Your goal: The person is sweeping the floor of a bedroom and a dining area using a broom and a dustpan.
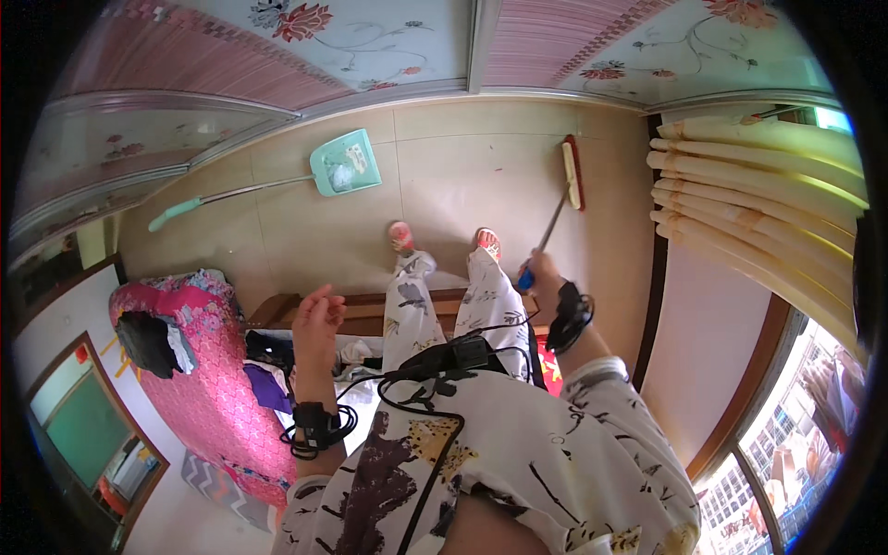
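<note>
My right hand (544, 274) is closed round the blue grip of a broom (555, 224). The broom's long head, dark red with pale bristles, rests on the tiled floor ahead and to the right. My left hand (318, 319) is raised at the left with its fingers partly curled and apart, and nothing shows in it. A light green dustpan (348, 165) lies on the floor ahead and to the left, its long handle pointing left. Some whitish, crumpled litter sits inside the pan.
Sliding doors with flower patterns (388, 46) line the far side. Yellow curtains (749, 185) hang at the right beside a window. A pink covered bed (185, 388) with clothes on it stands at the left. Small specks lie on the floor (444, 176) between dustpan and broom.
</note>
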A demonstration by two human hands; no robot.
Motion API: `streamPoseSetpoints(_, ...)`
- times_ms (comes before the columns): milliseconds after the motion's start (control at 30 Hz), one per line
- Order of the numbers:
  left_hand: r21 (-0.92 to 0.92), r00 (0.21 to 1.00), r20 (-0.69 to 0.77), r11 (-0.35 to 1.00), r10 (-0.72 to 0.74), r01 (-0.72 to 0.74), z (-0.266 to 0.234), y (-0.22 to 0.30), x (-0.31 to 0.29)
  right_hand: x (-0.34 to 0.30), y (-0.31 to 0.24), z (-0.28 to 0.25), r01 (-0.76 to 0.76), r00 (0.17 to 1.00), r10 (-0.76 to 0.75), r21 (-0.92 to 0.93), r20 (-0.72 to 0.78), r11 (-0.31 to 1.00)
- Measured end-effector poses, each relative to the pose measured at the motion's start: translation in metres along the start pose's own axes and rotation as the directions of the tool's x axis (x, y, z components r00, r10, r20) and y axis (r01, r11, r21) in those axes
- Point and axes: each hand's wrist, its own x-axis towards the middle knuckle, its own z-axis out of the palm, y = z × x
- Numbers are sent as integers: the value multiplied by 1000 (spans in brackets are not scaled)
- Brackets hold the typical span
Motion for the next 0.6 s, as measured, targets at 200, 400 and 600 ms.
streamPoseSetpoints(200,-168,983,-126,973,135,-155,-104,42,51,-66,-267,148,-590,680,680,754,273,288)
streamPoseSetpoints(400,-139,919,-268,933,289,-333,-178,122,110,-76,-318,162,-609,716,616,726,330,320)
streamPoseSetpoints(600,-139,770,-574,894,279,-427,-259,161,147,-50,-352,145,-590,797,599,312,79,744)
